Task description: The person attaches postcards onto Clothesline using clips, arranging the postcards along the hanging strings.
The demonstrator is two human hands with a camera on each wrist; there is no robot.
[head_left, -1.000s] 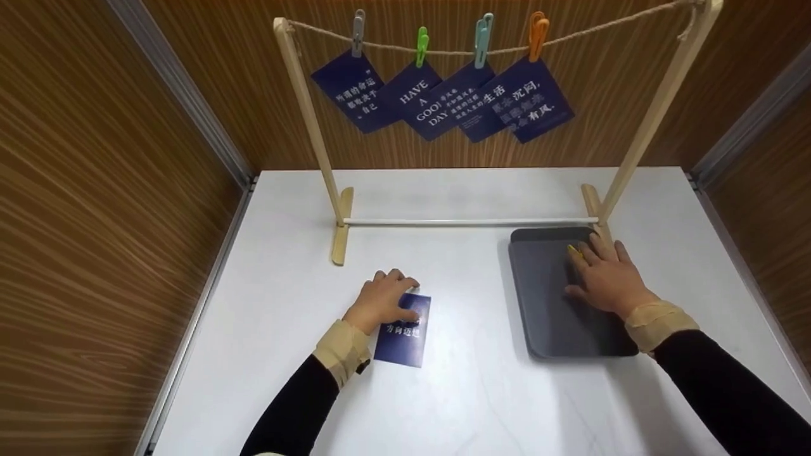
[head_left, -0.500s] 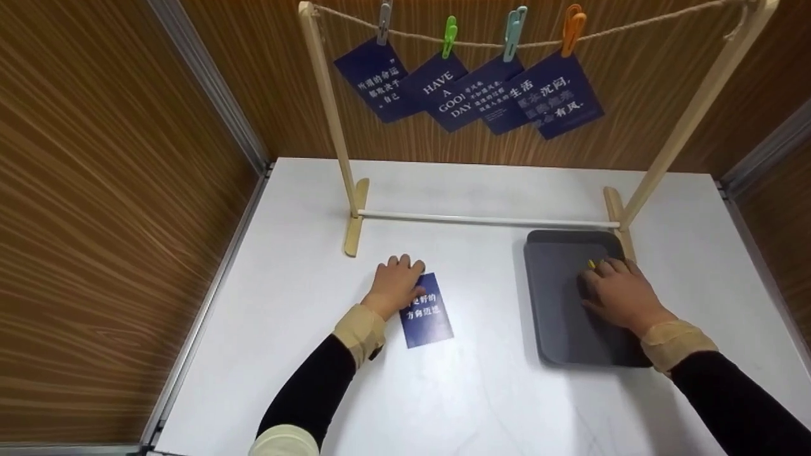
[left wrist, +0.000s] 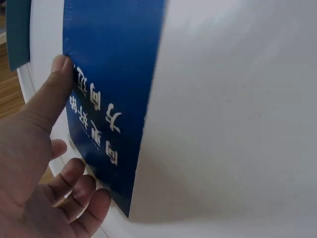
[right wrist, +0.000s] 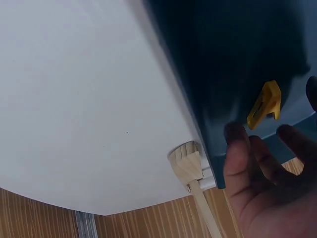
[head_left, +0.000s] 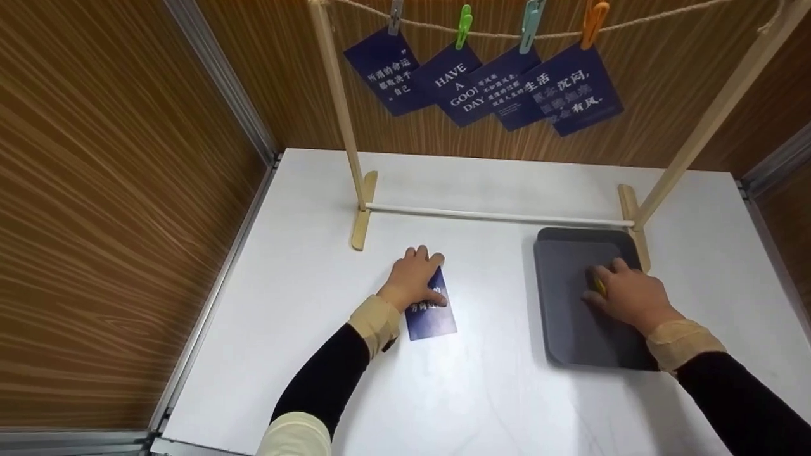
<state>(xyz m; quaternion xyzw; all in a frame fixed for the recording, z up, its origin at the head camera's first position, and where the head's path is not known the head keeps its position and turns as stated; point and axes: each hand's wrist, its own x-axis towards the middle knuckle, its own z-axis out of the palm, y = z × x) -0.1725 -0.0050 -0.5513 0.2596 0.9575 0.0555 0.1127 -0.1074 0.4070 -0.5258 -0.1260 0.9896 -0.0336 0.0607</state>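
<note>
My left hand [head_left: 410, 278] lies over a dark blue printed card [head_left: 434, 326] on the white table. In the left wrist view its thumb [left wrist: 52, 87] touches one long edge of the card, and the other fingers bend loosely at the card's end. On the right, my right hand [head_left: 633, 297] reaches into a shallow grey tray [head_left: 561, 345]. A yellow clothespin [head_left: 599, 286] lies there by the thumb and fingers, partly hidden. From the right wrist, this clothespin [right wrist: 267, 101] sits on the tray floor just beyond the spread fingertips, with gaps around it.
Behind stands a wooden frame [head_left: 700, 126] with a twine line [head_left: 494, 35]. Grey, green, light blue and orange clothespins [head_left: 594, 25] hold overlapping blue cards [head_left: 586, 88] on it. A white rod [head_left: 500, 216] joins its feet. Wood-grain walls [head_left: 114, 221] enclose the table.
The card has turned slightly on the table under my left hand. The yellow clothespin has come nearer within the tray, and the right fingers have bent around it. The head view has shifted.
</note>
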